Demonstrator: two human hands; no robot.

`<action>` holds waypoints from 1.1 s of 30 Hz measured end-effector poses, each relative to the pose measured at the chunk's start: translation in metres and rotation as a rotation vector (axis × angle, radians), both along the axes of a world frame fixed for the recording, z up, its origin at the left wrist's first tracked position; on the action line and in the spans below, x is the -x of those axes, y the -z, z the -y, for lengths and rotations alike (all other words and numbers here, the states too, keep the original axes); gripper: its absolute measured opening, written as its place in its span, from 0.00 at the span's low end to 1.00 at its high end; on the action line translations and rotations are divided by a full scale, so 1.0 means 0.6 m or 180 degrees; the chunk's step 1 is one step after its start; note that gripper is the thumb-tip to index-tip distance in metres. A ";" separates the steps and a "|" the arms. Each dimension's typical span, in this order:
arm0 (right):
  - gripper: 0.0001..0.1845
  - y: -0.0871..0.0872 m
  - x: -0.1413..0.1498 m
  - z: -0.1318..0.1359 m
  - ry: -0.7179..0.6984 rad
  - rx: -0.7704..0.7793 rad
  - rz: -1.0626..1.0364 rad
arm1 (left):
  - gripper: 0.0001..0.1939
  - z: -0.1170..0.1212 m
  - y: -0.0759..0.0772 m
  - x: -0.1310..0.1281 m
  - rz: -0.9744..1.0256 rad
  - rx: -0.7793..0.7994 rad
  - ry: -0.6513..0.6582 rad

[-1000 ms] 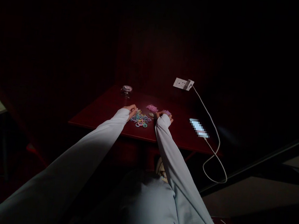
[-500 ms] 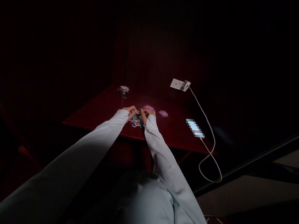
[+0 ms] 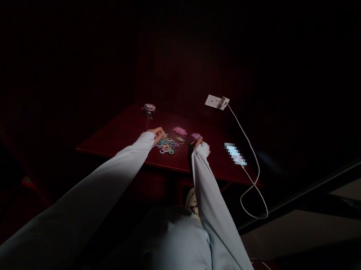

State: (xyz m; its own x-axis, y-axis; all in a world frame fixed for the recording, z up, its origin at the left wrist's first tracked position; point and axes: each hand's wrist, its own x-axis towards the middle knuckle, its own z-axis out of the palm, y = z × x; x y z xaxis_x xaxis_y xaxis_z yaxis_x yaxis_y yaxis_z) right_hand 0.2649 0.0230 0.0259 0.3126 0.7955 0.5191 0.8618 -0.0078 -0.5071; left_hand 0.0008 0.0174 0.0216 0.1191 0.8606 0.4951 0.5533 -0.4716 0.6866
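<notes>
Curling left hand (image 3: 158, 133): fingertips are bunched at the upper left of the rings; whether anything is pinched cannot be told.
Right hand (image 3: 201, 143): fingers are bent at the near side of the purple pile (image 3: 196, 135); whether a piece is gripped cannot be told.
Rings (image 3: 166, 144): they are heaped loosely on the table (image 3: 112, 136), between the hands; if snagged by a cuff, some could be dragged over the near edge.
Pink pile (image 3: 179, 131): it is set behind the rings, left of the purple pile; colours could be mixed if the narrow gap were brushed.
Pale pile (image 3: 180, 139): it is squeezed between pink pile and rings, so it could be scattered most easily.
Cable (image 3: 252, 143): it is strung from socket (image 3: 216, 102) to phone (image 3: 235, 154); if caught by the right arm, the phone could be pulled.
Light: tiny pieces could be misjudged in such dimness.
</notes>
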 end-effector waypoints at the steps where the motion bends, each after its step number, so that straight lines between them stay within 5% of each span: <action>1: 0.33 0.000 0.001 0.000 0.0020 0.0221 -0.0151 | 0.11 -0.001 0.000 0.000 0.0005 0.0002 0.0018; 10: 0.24 0.001 0.028 -0.006 -0.0657 0.0544 0.0085 | 0.12 -0.005 0.003 -0.003 0.0034 0.0016 0.0072; 24: 0.22 -0.004 0.026 0.002 -0.0468 0.0484 0.0008 | 0.13 -0.010 0.007 0.001 -0.0052 0.0059 0.0022; 33: 0.18 0.001 0.101 0.034 -0.1420 -0.0058 -0.0004 | 0.11 0.005 -0.004 -0.013 -0.0236 0.0033 -0.0053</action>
State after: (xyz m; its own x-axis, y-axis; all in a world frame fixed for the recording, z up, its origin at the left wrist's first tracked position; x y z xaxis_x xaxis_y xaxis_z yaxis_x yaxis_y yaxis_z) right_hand 0.2043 0.0027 0.0253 -0.0585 0.8433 0.5342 0.7783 0.3736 -0.5047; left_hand 0.0086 0.0146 0.0241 0.1406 0.8678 0.4767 0.6105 -0.4550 0.6483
